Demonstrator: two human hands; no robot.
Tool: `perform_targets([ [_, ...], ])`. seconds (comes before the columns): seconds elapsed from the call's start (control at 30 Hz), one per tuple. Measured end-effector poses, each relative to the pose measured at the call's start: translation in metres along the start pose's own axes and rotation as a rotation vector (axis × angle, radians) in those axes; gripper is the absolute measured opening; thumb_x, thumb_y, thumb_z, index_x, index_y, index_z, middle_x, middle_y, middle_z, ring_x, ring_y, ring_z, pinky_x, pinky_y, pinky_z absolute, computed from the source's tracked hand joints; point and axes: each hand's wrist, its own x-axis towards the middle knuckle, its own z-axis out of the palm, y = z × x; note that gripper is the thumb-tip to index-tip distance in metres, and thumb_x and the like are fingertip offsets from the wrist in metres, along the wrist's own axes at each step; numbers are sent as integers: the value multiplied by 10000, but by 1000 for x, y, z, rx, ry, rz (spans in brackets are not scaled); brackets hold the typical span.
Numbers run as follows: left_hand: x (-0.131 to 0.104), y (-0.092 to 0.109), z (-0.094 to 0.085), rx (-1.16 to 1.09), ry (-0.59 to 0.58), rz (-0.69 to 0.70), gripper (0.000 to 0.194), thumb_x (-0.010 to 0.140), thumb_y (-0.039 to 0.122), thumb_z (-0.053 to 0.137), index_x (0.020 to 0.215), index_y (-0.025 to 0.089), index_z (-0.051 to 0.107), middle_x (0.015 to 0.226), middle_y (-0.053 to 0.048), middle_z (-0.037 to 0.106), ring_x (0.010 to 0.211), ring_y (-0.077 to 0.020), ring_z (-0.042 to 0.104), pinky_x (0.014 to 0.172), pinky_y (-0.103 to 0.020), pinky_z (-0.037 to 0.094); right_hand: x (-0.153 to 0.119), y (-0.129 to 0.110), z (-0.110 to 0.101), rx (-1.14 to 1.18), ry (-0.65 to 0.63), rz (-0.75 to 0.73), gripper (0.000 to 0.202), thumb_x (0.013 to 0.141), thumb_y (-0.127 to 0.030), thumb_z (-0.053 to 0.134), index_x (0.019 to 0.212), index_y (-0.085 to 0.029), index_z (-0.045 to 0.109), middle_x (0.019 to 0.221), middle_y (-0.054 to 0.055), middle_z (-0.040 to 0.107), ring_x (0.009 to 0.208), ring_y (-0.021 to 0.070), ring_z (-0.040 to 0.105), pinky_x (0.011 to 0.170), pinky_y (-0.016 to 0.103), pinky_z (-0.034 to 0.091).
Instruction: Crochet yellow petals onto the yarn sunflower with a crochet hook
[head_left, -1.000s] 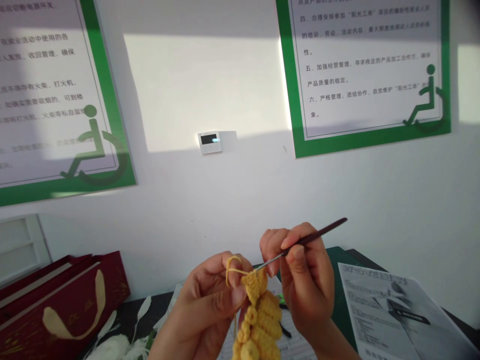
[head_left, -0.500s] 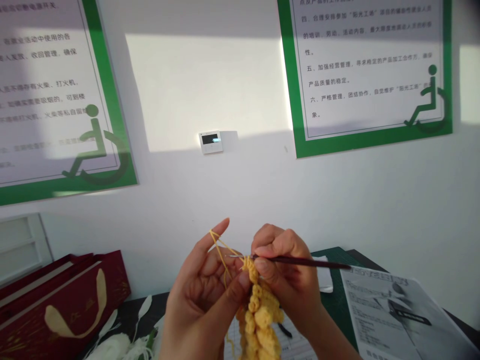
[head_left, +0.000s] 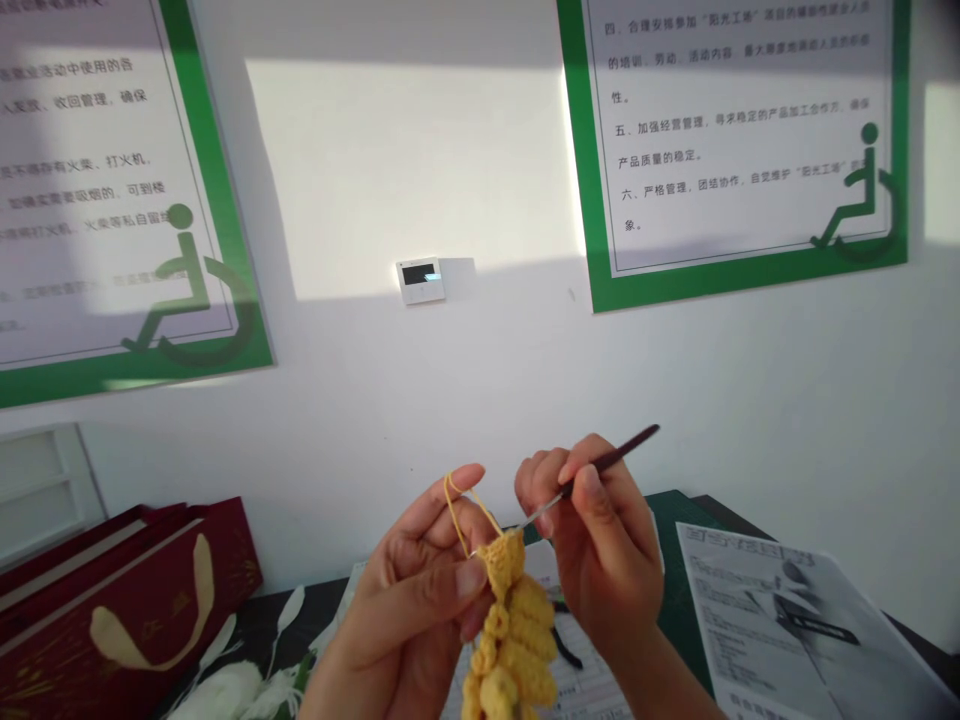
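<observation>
My left hand (head_left: 420, 590) pinches the top of a yellow crochet piece (head_left: 517, 640) between thumb and fingers. Yellow yarn (head_left: 455, 515) loops over its raised index finger and runs down to the work. The piece hangs below, thick and bumpy with puffed stitches. In my right hand (head_left: 600, 530) is a crochet hook (head_left: 622, 448) with a dark handle, gripped between thumb and fingers. Its handle points up to the right, and its thin metal shaft slants down to the top edge of the yellow piece. The hook's tip is hard to make out there.
Dark red gift bags (head_left: 142, 620) stand at the left, near white artificial flowers (head_left: 225, 690). A printed sheet (head_left: 795, 620) lies on a green cutting mat (head_left: 682, 600) at the right. Behind, green-framed posters (head_left: 735, 290) and a small panel (head_left: 421, 281) hang on the white wall.
My right hand has moved slightly right and turned, tilting the hook from nearly level to handle-up. My left hand has shifted a little, turning the yellow piece's top edge.
</observation>
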Motion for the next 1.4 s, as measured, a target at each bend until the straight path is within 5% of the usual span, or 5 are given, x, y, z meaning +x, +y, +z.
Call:
perform_targets([
  [0.23,-1,-11,7,191,77,264,394,690,174,960,1061,230,840,909,-58,786,888,-216,746,809,-257,595,0,1,7,180,-89,383,292,934,-421,765,832,-236,563,724,-32,593,612,118,531,581,253,474],
  [0.57,-2,-6,8,223,96,273,385,697,184,963,1052,248,828,827,-34,753,805,-174,708,744,-216,576,-4,5,7,7,30,207,147,930,-344,798,909,-238,698,842,-4,723,728,118,668,697,254,574],
  [0.83,-3,-8,10,271,146,300,367,714,215,957,1060,239,835,854,-46,777,787,-158,683,688,-183,564,-4,5,4,-109,-29,72,79,983,-311,728,960,-244,693,879,9,724,804,149,701,745,282,569],
  [1.1,17,-9,14,266,116,326,381,676,180,965,1032,185,828,748,-34,742,657,-141,669,657,-214,564,3,8,-6,-90,-15,100,55,1002,-305,694,971,-262,678,905,10,698,799,164,692,756,328,567],
  [1.4,18,-13,20,271,143,351,678,704,169,939,1340,232,711,726,-4,712,664,-161,656,640,-242,562,10,6,-17,-266,-127,26,90,922,-163,750,924,-249,723,883,-23,724,839,115,695,780,234,553],
])
